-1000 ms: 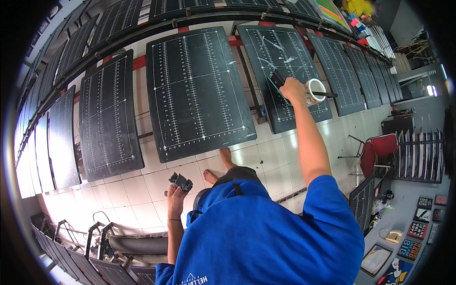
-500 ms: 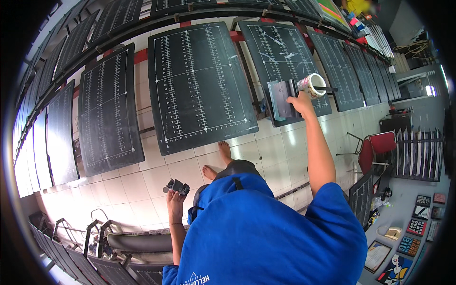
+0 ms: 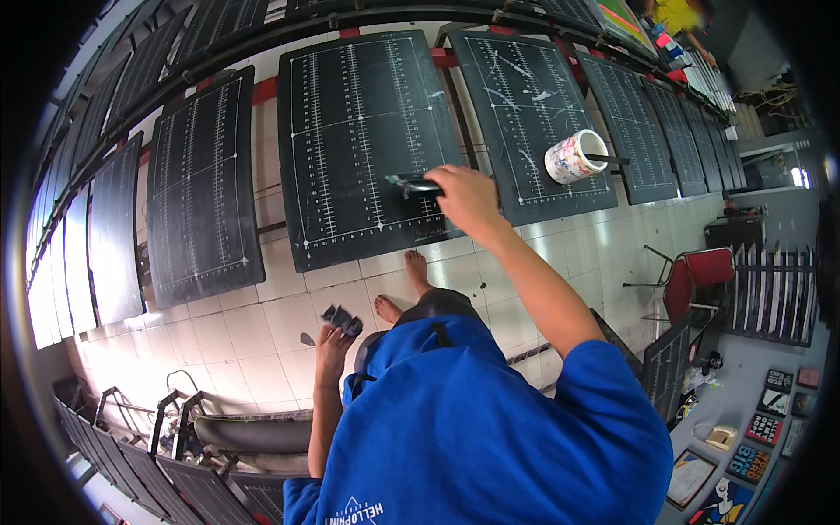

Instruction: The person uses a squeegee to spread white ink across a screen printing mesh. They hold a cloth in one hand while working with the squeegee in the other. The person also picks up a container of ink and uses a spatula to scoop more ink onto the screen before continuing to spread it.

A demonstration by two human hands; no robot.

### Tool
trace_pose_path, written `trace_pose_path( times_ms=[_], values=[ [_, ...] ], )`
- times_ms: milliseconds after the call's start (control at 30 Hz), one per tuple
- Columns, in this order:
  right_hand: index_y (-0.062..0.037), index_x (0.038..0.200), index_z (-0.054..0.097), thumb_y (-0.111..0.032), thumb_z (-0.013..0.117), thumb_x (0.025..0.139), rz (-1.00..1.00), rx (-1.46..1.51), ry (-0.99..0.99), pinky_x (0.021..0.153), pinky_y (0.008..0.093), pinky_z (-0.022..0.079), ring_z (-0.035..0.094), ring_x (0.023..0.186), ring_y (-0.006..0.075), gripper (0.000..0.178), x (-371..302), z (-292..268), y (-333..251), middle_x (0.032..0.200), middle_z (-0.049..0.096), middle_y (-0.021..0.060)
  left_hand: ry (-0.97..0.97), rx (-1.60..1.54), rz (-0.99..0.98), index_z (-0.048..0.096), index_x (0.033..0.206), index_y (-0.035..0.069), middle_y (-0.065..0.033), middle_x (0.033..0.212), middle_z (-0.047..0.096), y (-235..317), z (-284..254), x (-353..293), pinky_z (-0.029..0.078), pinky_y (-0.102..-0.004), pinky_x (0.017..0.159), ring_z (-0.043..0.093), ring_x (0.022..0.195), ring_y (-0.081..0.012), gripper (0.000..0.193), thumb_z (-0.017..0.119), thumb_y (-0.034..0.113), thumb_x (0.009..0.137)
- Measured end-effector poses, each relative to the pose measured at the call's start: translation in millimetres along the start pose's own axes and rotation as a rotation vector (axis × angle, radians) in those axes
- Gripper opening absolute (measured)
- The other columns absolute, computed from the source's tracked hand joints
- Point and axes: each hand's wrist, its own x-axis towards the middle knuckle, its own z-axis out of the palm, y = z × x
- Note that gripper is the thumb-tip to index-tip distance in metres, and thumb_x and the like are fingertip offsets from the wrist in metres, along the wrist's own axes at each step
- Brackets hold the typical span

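Note:
My right hand (image 3: 468, 199) is closed around the top of a dark squeegee (image 3: 422, 185), seen nearly edge-on over the lower right of the black ruled board (image 3: 350, 157) ahead of me. I cannot tell whether its edge touches the board. My left hand (image 3: 331, 352), low by my side over the floor, grips a crumpled dark cloth (image 3: 343, 322). On the board to the right stands a paint-smeared white tub (image 3: 564, 164) with a dark handle sticking out of it. That board (image 3: 516, 114) carries whitish streaks.
More ruled boards run in a row to the left (image 3: 203, 184) and right (image 3: 626, 122), along a dark rail. My feet stand on the pale tiled floor (image 3: 271, 341). At the right is a red chair (image 3: 700, 276). A person in yellow (image 3: 678, 16) is at the far right.
My right hand has brought the squeegee left from beside the tub to over the middle board, turning it edge-on. My left hand has shifted slightly to the right with the cloth.

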Motion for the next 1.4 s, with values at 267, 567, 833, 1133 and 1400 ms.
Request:
trace_pose_path(
  times_ms=[267,567,833,1133,1400],
  values=[
    [-0.0116,0.118,0.067,0.003,0.064,0.071,-0.101,-0.195,-0.071,0.087,0.0403,0.049,0.064,0.104,0.0249,0.05,-92.9,32.7,-1.9,0.114,0.067,0.0021,-0.287,-0.049,-0.239,0.048,0.123,0.002,-0.017,0.119,0.059,-27.3,137.5,80.5,0.053,-0.0437,0.095,0.063,0.11,-0.0313,0.023,0.047,0.003,0.1],
    [-0.0129,0.107,0.071,0.002,0.068,0.069,-0.003,-0.089,-0.117,0.08,0.0385,0.053,0.067,0.098,0.024,0.041,-86.6,-31.4,8.7,0.109,0.07,0.0014,-0.181,-0.144,-0.213,0.048,0.112,0.008,-0.0172,0.117,0.059,-90.4,44.3,96.5,0.053,-0.046,0.095,0.063,0.11,-0.0326,0.014,0.048,0.003,0.099],
    [-0.0147,0.109,0.069,-0.002,0.071,0.075,-0.181,-0.12,0.031,0.09,0.0419,0.05,0.063,0.104,0.028,0.037,174.4,2.5,104.3,0.111,0.068,0.0037,0.157,-0.233,-0.072,0.048,0.106,0.009,-0.0141,0.109,0.059,-57.7,-13.5,32.1,0.055,-0.0461,0.094,0.063,0.107,-0.033,0.012,0.05,0.0,0.098],
    [-0.0134,0.105,0.068,0.0,0.065,0.074,-0.143,-0.239,-0.036,0.083,0.0425,0.048,0.064,0.097,0.0288,0.034,141.1,33.6,119.8,0.104,0.068,0.0066,0.318,-0.337,-0.106,0.049,0.101,0.009,-0.0087,0.101,0.059,-72.8,-19.4,12.6,0.056,-0.0419,0.089,0.063,0.092,-0.0244,0.01,0.051,0.0,0.097],
    [-0.0158,0.106,0.07,-0.009,0.068,0.076,0.143,-0.054,-0.288,0.081,0.0445,0.053,0.067,0.096,0.0325,0.03,106.5,-26.3,92.4,0.103,0.07,0.0066,0.293,-0.087,0.047,0.05,0.101,0.008,-0.0084,0.102,0.061,-64.0,10.2,48.6,0.056,-0.0413,0.087,0.063,0.092,-0.0257,0.007,0.052,0.003,0.097]
  ],
)
